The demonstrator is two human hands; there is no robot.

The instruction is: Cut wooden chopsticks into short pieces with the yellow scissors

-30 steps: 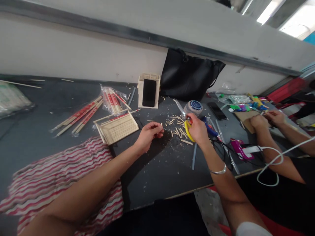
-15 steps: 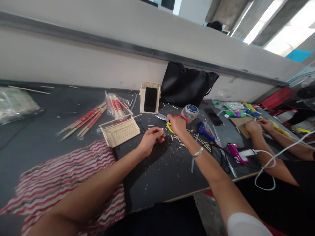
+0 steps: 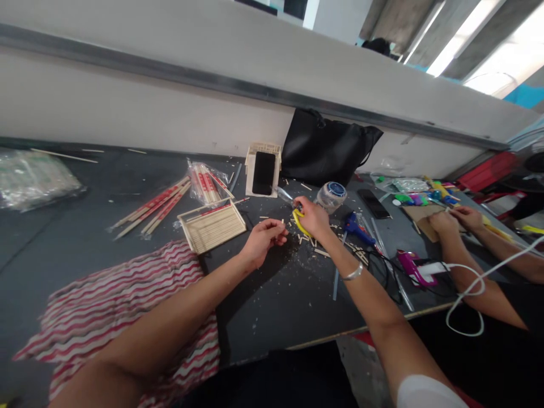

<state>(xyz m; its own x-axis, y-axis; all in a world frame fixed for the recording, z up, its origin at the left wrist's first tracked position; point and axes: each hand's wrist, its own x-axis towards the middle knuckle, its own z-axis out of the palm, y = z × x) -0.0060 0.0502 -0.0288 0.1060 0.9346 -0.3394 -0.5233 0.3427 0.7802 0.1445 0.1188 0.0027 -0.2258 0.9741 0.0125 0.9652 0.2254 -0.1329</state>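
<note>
Left hand (image 3: 262, 240): fingers curled, pinching a short wooden stick piece (image 3: 281, 224) at the tips; it hovers just above the dark table (image 3: 272, 294), near its middle.
Right hand (image 3: 311, 217): closed through the handles of yellow-handled scissors (image 3: 298, 220); the blades (image 3: 284, 194) point toward the far edge; whether they are parted, cannot tell.
Cut stick bits (image 3: 312, 241): scattered on the table beneath and beside the right hand.
Stick tray (image 3: 212, 226): flat wooden piece, left of the left hand.
Phone in small wooden stand (image 3: 263, 171): upright by the far edge.
Black bag (image 3: 327, 148): against the wall, far edge.
Blue glue gun (image 3: 357, 227): right of the scissors.
Co-worker's hands (image 3: 457, 218): at the right end, well apart.
</note>
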